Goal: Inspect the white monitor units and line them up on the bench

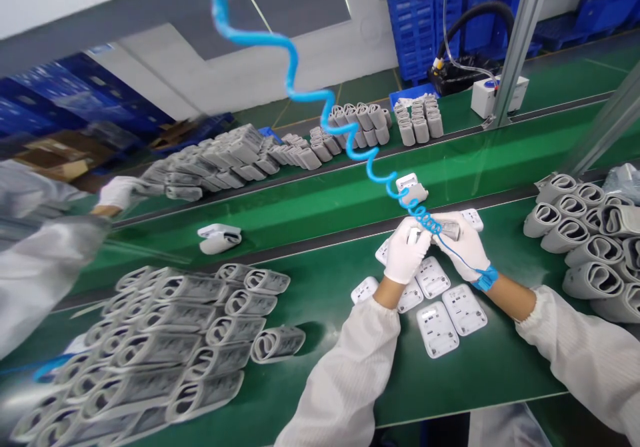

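My left hand [407, 250], in a white glove, is closed on a small white piece at the far edge of the green work surface. Right beside it, my right hand [463, 247], gloved with a blue wrist strap, has its fingers wrapped round a rolled grey cuff [449, 229]. The blue coiled cord partly covers both hands. Several white square devices lie below and around my hands, among them one device [437, 329] in front and another device [465, 309] to its right. The white piece is too small to make out fully.
Rolled grey cuffs [175, 347] are piled at left, and more cuffs [595, 260] at right. A white device with a cuff [220, 238] sits on the green conveyor [300, 204]. Another person's gloved hand [117, 192] touches far-side cuffs. A blue coiled cord [295, 67] hangs down.
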`<state>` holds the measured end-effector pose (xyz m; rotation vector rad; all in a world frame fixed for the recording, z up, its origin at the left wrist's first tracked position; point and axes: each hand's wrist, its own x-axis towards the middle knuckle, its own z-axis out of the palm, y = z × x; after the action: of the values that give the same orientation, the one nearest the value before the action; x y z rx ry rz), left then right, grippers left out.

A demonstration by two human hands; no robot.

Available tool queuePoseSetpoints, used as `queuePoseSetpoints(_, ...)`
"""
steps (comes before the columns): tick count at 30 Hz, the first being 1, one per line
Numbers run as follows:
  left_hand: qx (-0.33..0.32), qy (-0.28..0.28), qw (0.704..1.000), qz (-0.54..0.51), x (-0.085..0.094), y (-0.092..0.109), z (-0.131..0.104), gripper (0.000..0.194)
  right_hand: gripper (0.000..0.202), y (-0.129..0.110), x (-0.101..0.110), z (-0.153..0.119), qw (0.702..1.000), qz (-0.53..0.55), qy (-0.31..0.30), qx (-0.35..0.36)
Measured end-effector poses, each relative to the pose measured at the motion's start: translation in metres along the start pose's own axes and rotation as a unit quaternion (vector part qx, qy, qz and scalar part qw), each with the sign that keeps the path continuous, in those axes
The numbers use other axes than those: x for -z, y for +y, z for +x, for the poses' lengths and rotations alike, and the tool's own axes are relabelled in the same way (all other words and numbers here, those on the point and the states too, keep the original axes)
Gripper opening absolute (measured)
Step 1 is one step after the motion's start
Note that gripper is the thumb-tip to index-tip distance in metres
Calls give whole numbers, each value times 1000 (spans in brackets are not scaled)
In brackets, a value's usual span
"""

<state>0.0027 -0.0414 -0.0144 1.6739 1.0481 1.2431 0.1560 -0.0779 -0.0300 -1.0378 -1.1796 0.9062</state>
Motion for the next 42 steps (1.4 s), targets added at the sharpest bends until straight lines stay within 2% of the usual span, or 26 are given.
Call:
queuePoseSetpoints(4,0,3,1000,19,-2,-5,-1,9,38,-3,-2,0,1000,-19,5,4)
queuePoseSetpoints(7,-16,27,999,40,-2,-6,-1,14,40,-6,-3,0,999,-31,6,5)
queuePoseSetpoints(10,-18,28,999,22,-3,-6,-2,18,41,-7,-3,-1,999,-37,5,6)
queuePoseSetpoints(16,8,22,1000,-6,-2,-8,-2,19,40,-6,-3,-4,999,-49,14,10)
queuePoseSetpoints(26,60,-3,998,-11,-1,-10,-2,8,38,2,-8,-8,999,-45,29,-11)
queuePoseSetpoints(35,58,-25,997,-33,1,-5,0,24,38,3,-7,-6,999,-28,7,-22)
queuePoseSetpoints(40,94,-19,993,-69,0,-11,3,32,43,0,-11,-5,1000,-21,-3,-20)
queuePoseSetpoints(42,113,-5,988,-107,3,-15,6,36,52,-4,-11,-2,1000,-15,-17,-13)
